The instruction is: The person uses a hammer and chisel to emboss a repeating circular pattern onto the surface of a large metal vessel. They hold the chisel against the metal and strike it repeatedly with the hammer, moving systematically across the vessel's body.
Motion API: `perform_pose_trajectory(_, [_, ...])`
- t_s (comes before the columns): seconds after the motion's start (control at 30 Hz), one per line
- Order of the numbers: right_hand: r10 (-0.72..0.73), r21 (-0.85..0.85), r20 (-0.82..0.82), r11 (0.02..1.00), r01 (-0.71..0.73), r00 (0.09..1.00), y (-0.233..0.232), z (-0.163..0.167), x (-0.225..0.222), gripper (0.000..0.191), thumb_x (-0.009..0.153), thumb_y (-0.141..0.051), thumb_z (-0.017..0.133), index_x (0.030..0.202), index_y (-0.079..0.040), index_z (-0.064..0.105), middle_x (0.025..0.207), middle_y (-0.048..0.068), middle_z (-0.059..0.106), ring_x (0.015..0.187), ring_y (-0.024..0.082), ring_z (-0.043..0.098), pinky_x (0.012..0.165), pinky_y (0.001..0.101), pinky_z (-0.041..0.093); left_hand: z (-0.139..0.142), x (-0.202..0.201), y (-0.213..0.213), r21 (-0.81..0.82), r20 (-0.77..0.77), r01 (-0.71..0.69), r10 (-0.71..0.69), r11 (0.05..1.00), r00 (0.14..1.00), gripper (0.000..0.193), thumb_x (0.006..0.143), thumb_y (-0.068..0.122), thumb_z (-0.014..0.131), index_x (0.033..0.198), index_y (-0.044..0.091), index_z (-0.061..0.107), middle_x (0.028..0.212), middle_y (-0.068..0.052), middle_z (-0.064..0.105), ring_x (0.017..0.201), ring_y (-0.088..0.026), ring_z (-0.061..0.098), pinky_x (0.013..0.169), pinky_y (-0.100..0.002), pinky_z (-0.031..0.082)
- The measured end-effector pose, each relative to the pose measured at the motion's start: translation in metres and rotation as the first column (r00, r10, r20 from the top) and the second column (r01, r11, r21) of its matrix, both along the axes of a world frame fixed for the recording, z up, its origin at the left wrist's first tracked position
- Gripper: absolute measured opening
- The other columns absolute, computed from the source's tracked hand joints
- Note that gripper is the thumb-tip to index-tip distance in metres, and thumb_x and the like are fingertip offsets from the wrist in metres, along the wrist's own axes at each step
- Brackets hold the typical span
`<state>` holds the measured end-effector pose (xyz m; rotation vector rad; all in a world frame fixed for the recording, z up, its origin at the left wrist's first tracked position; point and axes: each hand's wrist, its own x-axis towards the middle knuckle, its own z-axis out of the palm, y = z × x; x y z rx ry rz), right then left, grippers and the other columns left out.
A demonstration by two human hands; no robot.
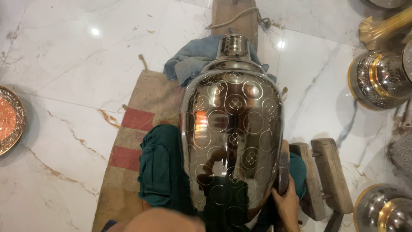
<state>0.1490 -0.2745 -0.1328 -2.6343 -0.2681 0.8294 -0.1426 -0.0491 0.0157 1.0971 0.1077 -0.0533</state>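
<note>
One large polished metal vase lies lengthwise on the floor's burlap sack, neck pointing away. The right hand presses its lower right side, fingers clamped on a dark tool. Three ornate vessels stand right.

White marble floor; burlap sack, wooden stand, metal pots, engraved tray lying on it.
</note>
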Motion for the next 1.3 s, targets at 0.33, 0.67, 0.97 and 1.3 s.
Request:
perform_pose_trajectory(0.33, [0.009,0.500,0.236,0.856,-0.130,0.972,-0.007,0.023,0.053,0.087,0.080,-0.013,0.081,0.154,0.000,0.039,0.140,0.022,0.054,0.122,0.026,0.059,0.101,0.0384,0.049,-0.019,0.181,0.085,0.675,0.155,-0.380,0.382,0.632,0.911,0.051,0.093,0.017,0.076,0.137,0.003,0.057,0.102,-0.011,0.071,0.091,-0.019,0.072,0.078,-0.034,0.060])
perform_pose_trajectory(0.67, [0.388,0.240,0.476,0.806,-0.541,0.789,0.025,0.064,0.081,0.091,0.073,-0.015,0.078,0.155,-0.008,0.038,0.142,0.031,0.054,0.122,0.049,0.058,0.092,0.0505,0.052,-0.031,0.250,0.112,0.843,-0.003,0.069,-0.123,0.533,0.992,0.053,0.090,0.017,0.070,0.141,0.009,0.055,0.106,-0.009,0.077,0.095,-0.023,0.077,0.090,-0.040,0.059])
perform_pose_trajectory(0.97, [0.132,0.392,0.474,0.854,-0.342,0.871,0.031,0.080,0.133,0.074,0.086,-0.034,0.082,0.145,-0.007,0.046,0.111,0.019,0.068,0.097,0.039,0.070,0.084,0.0436,0.058,-0.041,0.252,0.114,0.843,0.061,0.039,-0.167,0.537,0.984,0.048,0.093,0.015,0.068,0.139,0.008,0.057,0.114,-0.009,0.075,0.102,-0.023,0.075,0.096,-0.044,0.057])
perform_pose_trajectory(1.3, [0.901,-0.550,0.216,0.430,-0.716,0.376,0.150,0.210,0.143,0.084,0.088,-0.037,0.070,0.165,-0.033,0.036,0.103,0.001,0.072,0.072,0.018,0.077,0.067,0.0288,0.065,-0.044,0.206,0.066,0.824,0.178,-0.404,0.496,0.396,0.850,0.032,0.097,0.013,0.072,0.124,0.002,0.060,0.101,-0.015,0.068,0.087,-0.031,0.071,0.076,-0.043,0.057])
